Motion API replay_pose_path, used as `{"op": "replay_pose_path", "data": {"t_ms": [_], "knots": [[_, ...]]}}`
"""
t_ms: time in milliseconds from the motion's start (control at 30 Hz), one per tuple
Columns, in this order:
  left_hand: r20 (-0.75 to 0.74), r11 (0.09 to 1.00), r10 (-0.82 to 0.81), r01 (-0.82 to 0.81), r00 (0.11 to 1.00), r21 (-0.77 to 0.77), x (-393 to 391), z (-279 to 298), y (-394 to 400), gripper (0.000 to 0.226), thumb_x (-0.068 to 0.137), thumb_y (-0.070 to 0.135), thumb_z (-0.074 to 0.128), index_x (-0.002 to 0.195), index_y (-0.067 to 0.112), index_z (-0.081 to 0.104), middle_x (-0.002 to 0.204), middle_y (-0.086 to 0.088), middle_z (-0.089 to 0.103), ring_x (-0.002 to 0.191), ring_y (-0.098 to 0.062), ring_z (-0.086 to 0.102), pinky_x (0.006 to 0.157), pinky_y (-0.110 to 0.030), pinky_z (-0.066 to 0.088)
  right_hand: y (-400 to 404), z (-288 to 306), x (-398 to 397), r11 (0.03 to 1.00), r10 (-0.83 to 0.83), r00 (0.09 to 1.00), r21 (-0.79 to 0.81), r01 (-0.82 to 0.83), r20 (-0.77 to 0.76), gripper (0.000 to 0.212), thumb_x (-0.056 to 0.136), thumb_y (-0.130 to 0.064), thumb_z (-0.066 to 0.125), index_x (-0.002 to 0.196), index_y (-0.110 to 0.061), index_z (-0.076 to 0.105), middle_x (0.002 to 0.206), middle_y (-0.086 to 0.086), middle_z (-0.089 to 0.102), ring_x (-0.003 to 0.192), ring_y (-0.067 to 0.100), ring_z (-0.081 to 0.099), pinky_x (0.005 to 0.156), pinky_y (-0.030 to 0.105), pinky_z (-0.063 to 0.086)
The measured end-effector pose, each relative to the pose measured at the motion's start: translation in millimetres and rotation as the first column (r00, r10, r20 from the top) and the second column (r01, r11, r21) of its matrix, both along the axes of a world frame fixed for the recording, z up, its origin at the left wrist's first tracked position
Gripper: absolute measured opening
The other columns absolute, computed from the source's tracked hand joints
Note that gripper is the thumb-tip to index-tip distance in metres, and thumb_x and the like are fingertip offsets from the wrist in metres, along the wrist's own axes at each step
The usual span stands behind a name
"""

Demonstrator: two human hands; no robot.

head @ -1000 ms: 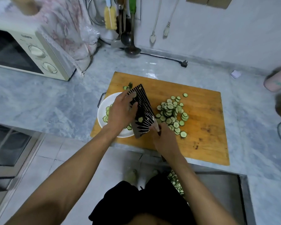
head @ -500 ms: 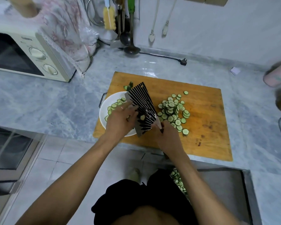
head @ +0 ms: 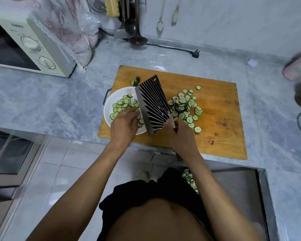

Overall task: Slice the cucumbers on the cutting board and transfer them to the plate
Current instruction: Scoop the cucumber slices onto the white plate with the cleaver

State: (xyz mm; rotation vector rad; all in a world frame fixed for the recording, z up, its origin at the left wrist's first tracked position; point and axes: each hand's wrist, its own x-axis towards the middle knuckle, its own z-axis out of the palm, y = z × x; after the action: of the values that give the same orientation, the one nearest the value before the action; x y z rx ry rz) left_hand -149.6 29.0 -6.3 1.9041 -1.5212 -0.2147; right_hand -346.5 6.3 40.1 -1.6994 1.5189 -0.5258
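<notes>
Grey marble desk (head: pixel 42 105) carries a wooden cutting board (head: pixel 215 136), a microwave (head: pixel 24 47) at the far left. Right hand (head: pixel 182 136) grips the knife (head: pixel 153 105), its blade tilted over the white plate (head: pixel 109 105); left hand (head: pixel 123 126), fingers loosely curled, brushes cucumber slices (head: pixel 122 105) onto it. Transfer is underway; next, I judge, scoop the remaining slices (head: pixel 184 106) off the board.

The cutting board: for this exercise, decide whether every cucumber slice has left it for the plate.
No, a pile of slices still lies on the cutting board, right of the knife.
</notes>
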Motion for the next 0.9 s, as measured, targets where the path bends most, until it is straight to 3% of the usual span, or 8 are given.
{"op": "replay_pose_path", "data": {"t_ms": [134, 200, 334, 401, 534, 634, 768, 901], "knots": [[-0.200, 0.993, 0.068, -0.086, 0.978, -0.079, -23.0, 11.8, -0.9, 0.020, 0.088, 0.005, 0.062, 0.104, 0.009, 0.074, 0.108, -0.005, 0.071, 0.100, -0.017, 0.062, 0.087, -0.002, 0.033, 4.8, -4.8, -9.6, 0.998, -0.056, 0.994, 0.020, 0.054, 0.096, 0.025, 0.099, -0.033, 0.056, 0.077, -0.022, 0.050, 0.064, -0.006, 0.051, 0.053, 0.008, 0.046, 0.047, 0.016, 0.032], [-0.281, 0.992, 0.076, -0.102, 0.957, -0.078, -33.8, 16.5, -4.0, 0.020, 0.088, 0.008, 0.062, 0.105, 0.009, 0.073, 0.109, -0.005, 0.071, 0.100, -0.016, 0.062, 0.086, 0.002, 0.030, 8.2, -6.0, -20.4, 0.990, -0.135, 0.980, 0.063, 0.127, 0.145, 0.027, 0.100, -0.037, 0.054, 0.077, -0.023, 0.054, 0.060, -0.005, 0.052, 0.052, 0.012, 0.049, 0.050, 0.024, 0.034], [-0.321, 0.994, 0.006, -0.040, 0.947, -0.101, -58.9, 21.9, -22.8, 0.021, 0.090, 0.014, 0.062, 0.108, 0.010, 0.071, 0.110, -0.006, 0.070, 0.100, -0.019, 0.063, 0.088, -0.021, 0.044, 10.0, -9.0, -53.4, 0.951, -0.306, 0.937, 0.096, 0.293, 0.167, 0.036, 0.100, -0.046, 0.049, 0.081, -0.016, 0.055, 0.062, 0.006, 0.056, 0.057, 0.028, 0.055, 0.053, 0.033, 0.038], [-0.337, 0.994, -0.041, 0.006, 0.941, -0.106, -75.5, 20.3, -37.0, 0.026, 0.091, 0.019, 0.059, 0.113, 0.010, 0.069, 0.114, -0.006, 0.069, 0.104, -0.021, 0.062, 0.091, -0.030, 0.047, 10.1, -9.9, -73.6, 0.924, -0.382, 0.913, 0.088, 0.372, 0.144, 0.033, 0.101, -0.047, 0.048, 0.081, -0.022, 0.055, 0.063, 0.002, 0.056, 0.059, 0.022, 0.056, 0.054, 0.031, 0.038], [-0.349, 0.993, -0.101, 0.115, 0.932, 0.021, -114.9, 3.6, -60.2, 0.044, 0.092, 0.033, 0.051, 0.131, 0.011, 0.057, 0.136, -0.010, 0.055, 0.125, -0.026, 0.049, 0.104, -0.034, 0.036, 19.3, -20.6, -111.2, 0.836, -0.549, 0.828, 0.103, 0.539, 0.117, 0.034, 0.101, -0.045, 0.049, 0.088, -0.014, 0.058, 0.067, 0.005, 0.062, 0.058, 0.017, 0.060, 0.050, 0.022, 0.045], [-0.357, 0.982, -0.095, 0.147, 0.929, 0.122, -137.1, -12.6, -73.4, 0.055, 0.093, 0.044, 0.047, 0.141, 0.017, 0.046, 0.151, -0.010, 0.037, 0.136, -0.027, 0.035, 0.110, -0.033, 0.026, 25.3, -34.9, -134.1, 0.785, -0.619, 0.780, 0.115, 0.609, 0.092, 0.034, 0.099, -0.051, 0.048, 0.084, -0.021, 0.055, 0.070, 0.008, 0.065, 0.066, 0.028, 0.065, 0.060, 0.032, 0.049], [-0.281, 0.968, -0.024, 0.093, 0.959, 0.233, -145.6, -34.0, -89.6, 0.063, 0.093, 0.053, 0.046, 0.144, 0.016, 0.041, 0.154, -0.019, 0.027, 0.140, -0.035, 0.026, 0.114, -0.042, 0.024, 31.0, -44.5, -153.0, 0.745, -0.662, 0.747, 0.154, 0.649, 0.058, 0.031, 0.100, -0.046, 0.049, 0.083, -0.021, 0.055, 0.078, 0.004, 0.065, 0.076, 0.025, 0.062, 0.067, 0.031, 0.040], [-0.136, 0.976, -0.006, 0.036, 0.991, 0.213, -141.4, -46.1, -98.2, 0.067, 0.090, 0.055, 0.042, 0.141, 0.013, 0.045, 0.150, -0.026, 0.030, 0.138, -0.043, 0.026, 0.113, -0.052, 0.025, 38.1, -59.3, -156.1, 0.722, -0.685, 0.727, 0.186, 0.666, 0.057, 0.027, 0.100, -0.043, 0.050, 0.091, -0.019, 0.059, 0.080, 0.002, 0.064, 0.077, 0.023, 0.062, 0.066, 0.032, 0.044]]}}
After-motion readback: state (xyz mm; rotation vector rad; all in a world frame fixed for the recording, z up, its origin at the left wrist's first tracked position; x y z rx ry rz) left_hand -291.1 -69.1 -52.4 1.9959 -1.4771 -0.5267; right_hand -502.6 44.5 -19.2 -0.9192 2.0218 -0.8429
